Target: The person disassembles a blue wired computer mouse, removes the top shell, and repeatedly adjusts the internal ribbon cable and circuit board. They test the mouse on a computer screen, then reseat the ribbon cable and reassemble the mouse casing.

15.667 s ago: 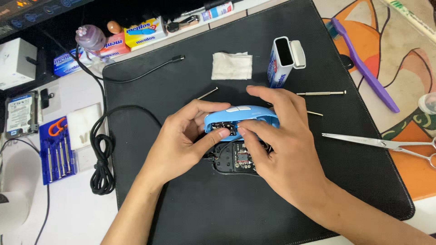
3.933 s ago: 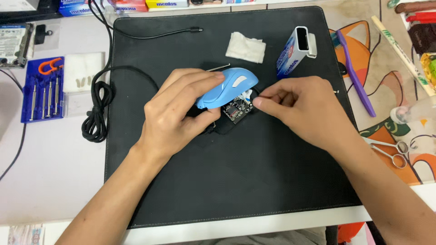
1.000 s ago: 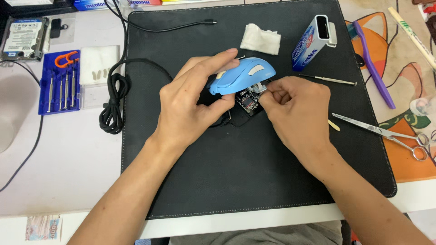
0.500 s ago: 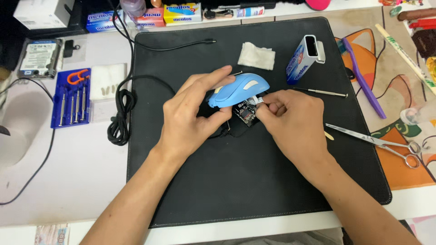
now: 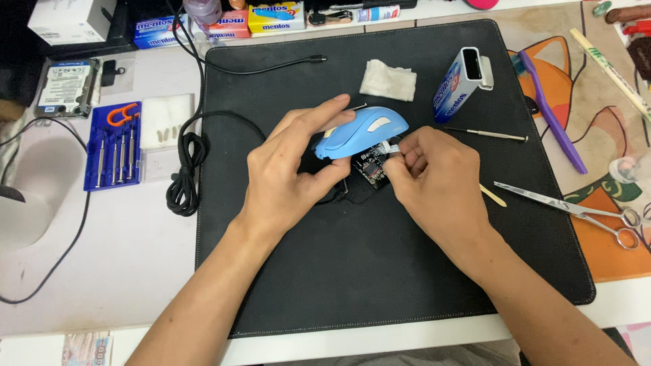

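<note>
A blue computer mouse shell (image 5: 363, 130) is lifted off its black base, exposing a dark circuit board (image 5: 371, 169) underneath. My left hand (image 5: 288, 173) grips the shell from the left, fingers over its top and thumb below. My right hand (image 5: 430, 179) pinches a small white connector (image 5: 392, 147) between the shell and the board. Both sit near the middle of a black desk mat (image 5: 380, 271).
On the mat lie a folded white cloth (image 5: 388, 80), an open blue-and-white box (image 5: 462, 83), a thin screwdriver (image 5: 488, 134) and a coiled black cable (image 5: 184, 173). Scissors (image 5: 576, 211) and a purple toothbrush (image 5: 548, 116) lie right. A blue screwdriver set (image 5: 113, 144) and hard drive (image 5: 64, 87) lie left.
The view has shifted slightly, so everything sits a little lower in frame. My hands keep the same hold; the right fingers stay at the connector beside the board.
</note>
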